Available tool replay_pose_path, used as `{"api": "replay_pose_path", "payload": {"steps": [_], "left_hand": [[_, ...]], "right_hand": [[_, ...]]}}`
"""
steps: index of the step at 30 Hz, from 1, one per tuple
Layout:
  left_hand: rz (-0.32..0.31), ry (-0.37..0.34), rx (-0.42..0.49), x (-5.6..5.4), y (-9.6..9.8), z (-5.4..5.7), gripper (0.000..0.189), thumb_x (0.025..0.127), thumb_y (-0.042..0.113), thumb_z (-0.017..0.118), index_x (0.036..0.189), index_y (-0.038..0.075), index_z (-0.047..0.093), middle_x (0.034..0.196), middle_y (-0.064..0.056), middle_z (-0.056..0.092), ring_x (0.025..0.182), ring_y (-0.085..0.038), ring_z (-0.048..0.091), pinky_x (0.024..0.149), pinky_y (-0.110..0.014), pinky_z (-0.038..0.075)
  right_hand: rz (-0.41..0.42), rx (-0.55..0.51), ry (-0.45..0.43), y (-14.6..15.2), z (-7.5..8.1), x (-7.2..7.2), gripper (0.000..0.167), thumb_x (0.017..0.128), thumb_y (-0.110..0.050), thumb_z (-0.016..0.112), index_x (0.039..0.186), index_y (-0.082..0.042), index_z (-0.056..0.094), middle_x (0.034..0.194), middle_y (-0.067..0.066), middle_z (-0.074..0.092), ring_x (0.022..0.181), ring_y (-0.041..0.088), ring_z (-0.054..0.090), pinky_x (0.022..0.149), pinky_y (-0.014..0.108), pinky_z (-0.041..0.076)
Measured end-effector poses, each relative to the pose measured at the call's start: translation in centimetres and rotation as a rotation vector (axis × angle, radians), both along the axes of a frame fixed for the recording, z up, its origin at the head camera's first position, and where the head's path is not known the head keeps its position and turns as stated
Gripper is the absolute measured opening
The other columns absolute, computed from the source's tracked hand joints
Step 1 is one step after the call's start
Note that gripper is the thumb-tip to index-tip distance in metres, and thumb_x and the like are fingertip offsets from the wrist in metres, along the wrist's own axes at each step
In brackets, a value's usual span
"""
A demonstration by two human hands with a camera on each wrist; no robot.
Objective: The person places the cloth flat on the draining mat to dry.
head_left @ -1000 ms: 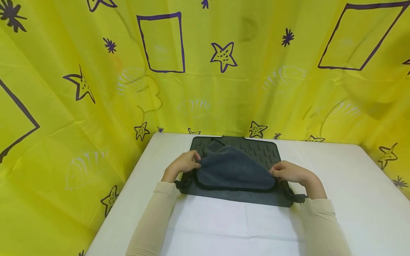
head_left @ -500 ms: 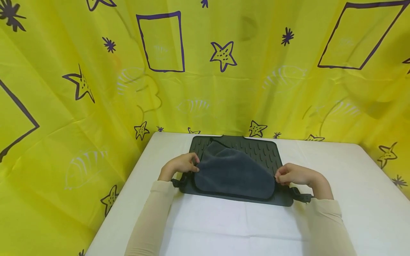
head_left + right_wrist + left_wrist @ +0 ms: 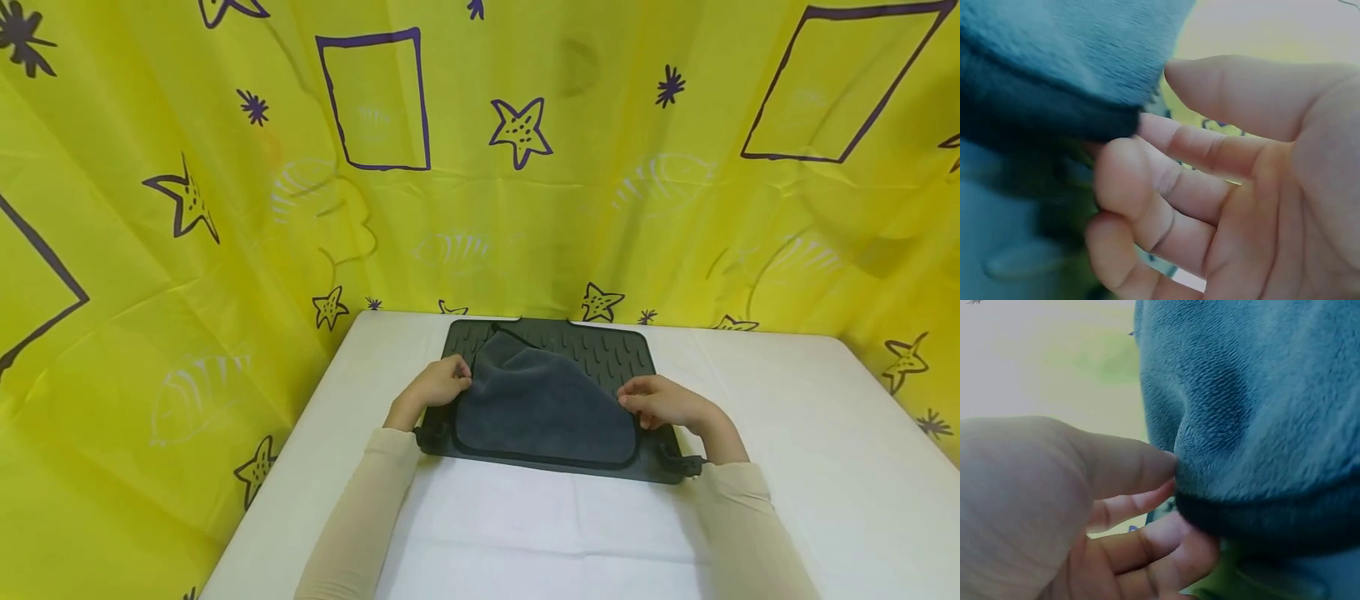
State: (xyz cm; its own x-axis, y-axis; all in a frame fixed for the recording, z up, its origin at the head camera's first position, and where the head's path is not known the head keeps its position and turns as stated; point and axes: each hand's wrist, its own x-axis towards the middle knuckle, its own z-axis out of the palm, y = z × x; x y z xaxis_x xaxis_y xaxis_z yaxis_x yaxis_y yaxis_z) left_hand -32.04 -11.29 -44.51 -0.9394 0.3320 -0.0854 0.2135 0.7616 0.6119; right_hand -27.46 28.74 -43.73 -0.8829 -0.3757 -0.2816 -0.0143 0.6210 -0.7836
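Observation:
A dark grey-blue plush cloth [image 3: 551, 408] with a black edging lies over a dark ridged mat [image 3: 618, 352], its far side creased and gathered toward a corner. My left hand [image 3: 437, 383] pinches the cloth's left edge; in the left wrist view the thumb [image 3: 1138, 465] presses on the plush face, with fingers under the border. At the opposite edge, my right hand [image 3: 666, 403] holds the cloth between thumb and fingers. In the right wrist view that thumb [image 3: 1229, 90] meets the plush edge, and the curled fingers [image 3: 1125, 181] sit below the dark border.
The mat lies on a white-covered table [image 3: 540, 533], its far edge near a yellow curtain [image 3: 465, 200] with purple stars and rectangles. Dark straps [image 3: 681, 461] circle both wrists. Beige sleeves [image 3: 363, 517] reach in from the near side.
The cloth's near edge has come down closer to the mat's front edge and flattened. My right hand went slightly right, then back left along the cloth's edge; my left hand shifted only a little.

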Motion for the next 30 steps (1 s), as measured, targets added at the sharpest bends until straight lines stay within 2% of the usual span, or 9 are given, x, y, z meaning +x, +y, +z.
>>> {"api": "replay_pose_path", "payload": {"steps": [7,16,22,26,30], "left_hand": [[0.004,0.003,0.033,-0.2,0.0,-0.1,0.012,0.093,0.009,0.071,0.103,0.007,0.065,0.078,-0.003,0.060,0.071,-0.015,0.054,0.065,-0.026,0.042],[0.003,-0.007,0.030,-0.3,-0.7,0.0,0.008,0.091,0.007,0.072,0.097,0.008,0.067,0.076,-0.002,0.056,0.071,-0.016,0.052,0.064,-0.027,0.041],[0.017,0.021,-0.058,-0.2,-0.5,-0.3,0.008,0.090,0.009,0.072,0.096,0.011,0.068,0.076,-0.002,0.060,0.071,-0.017,0.055,0.064,-0.028,0.041],[0.032,0.045,-0.128,0.0,0.0,-0.2,0.007,0.090,0.013,0.073,0.094,0.014,0.068,0.083,-0.003,0.067,0.077,-0.020,0.059,0.067,-0.033,0.043],[0.050,0.085,-0.147,0.3,0.3,0.1,0.006,0.090,0.015,0.073,0.093,0.014,0.068,0.085,-0.003,0.067,0.079,-0.021,0.059,0.068,-0.035,0.044]], "right_hand": [[0.026,-0.013,0.006,-0.3,-0.1,-0.1,0.030,0.097,-0.013,0.063,0.121,0.006,0.059,0.089,0.004,0.057,0.075,0.018,0.050,0.064,0.029,0.045],[0.049,-0.033,-0.013,1.0,0.4,0.2,0.023,0.096,-0.009,0.063,0.114,0.003,0.054,0.079,-0.001,0.051,0.070,0.015,0.047,0.062,0.027,0.041],[0.080,-0.056,-0.020,0.7,0.0,0.2,0.022,0.093,-0.006,0.065,0.110,0.003,0.054,0.074,-0.002,0.046,0.064,0.012,0.043,0.058,0.025,0.038],[0.086,-0.032,0.001,0.4,-0.1,0.0,0.020,0.099,-0.012,0.062,0.112,0.003,0.058,0.082,0.002,0.053,0.072,0.016,0.049,0.064,0.029,0.043],[0.024,-0.002,0.079,-0.2,0.0,0.0,0.028,0.108,-0.021,0.051,0.118,0.001,0.064,0.100,0.011,0.063,0.086,0.023,0.057,0.072,0.036,0.049]]}}
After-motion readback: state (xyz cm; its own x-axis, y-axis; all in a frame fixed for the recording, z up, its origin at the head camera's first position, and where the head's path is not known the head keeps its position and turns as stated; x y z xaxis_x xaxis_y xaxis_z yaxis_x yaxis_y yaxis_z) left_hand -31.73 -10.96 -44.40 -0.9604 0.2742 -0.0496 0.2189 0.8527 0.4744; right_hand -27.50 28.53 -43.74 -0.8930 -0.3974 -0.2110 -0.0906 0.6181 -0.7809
